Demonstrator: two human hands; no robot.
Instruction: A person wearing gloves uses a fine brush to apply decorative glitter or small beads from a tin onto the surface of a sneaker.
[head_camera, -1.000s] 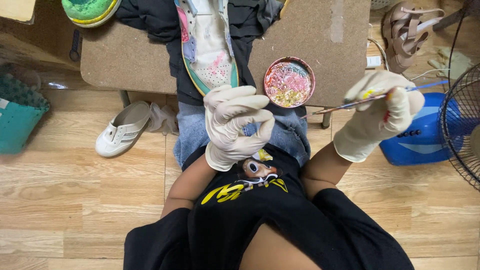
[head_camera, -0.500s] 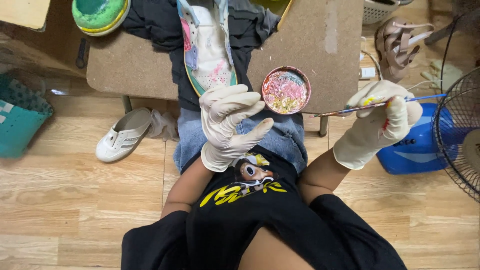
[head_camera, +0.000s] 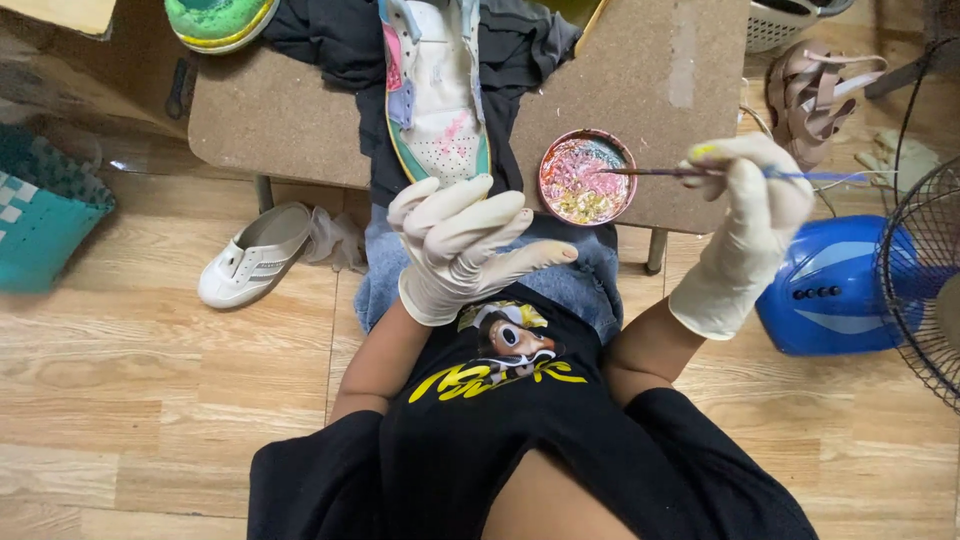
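While your gloved right hand (head_camera: 745, 215) has brought the thin brush (head_camera: 680, 172), pinched in closed fingers, to the round paint dish (head_camera: 585, 180), your left hand (head_camera: 460, 240) now hovers half-open and empty below the white shoe (head_camera: 435, 90) on the board (head_camera: 280, 110).

Matt rubbery gloves on left hand (head_camera: 460, 245) and right hand (head_camera: 745, 215); rough particleboard table (head_camera: 280, 120); glossy paint-smeared dish (head_camera: 586, 177); smooth perforated leather shoe (head_camera: 435, 85) at its 9 o'clock; satin wood-plank floor (head_camera: 150, 400).
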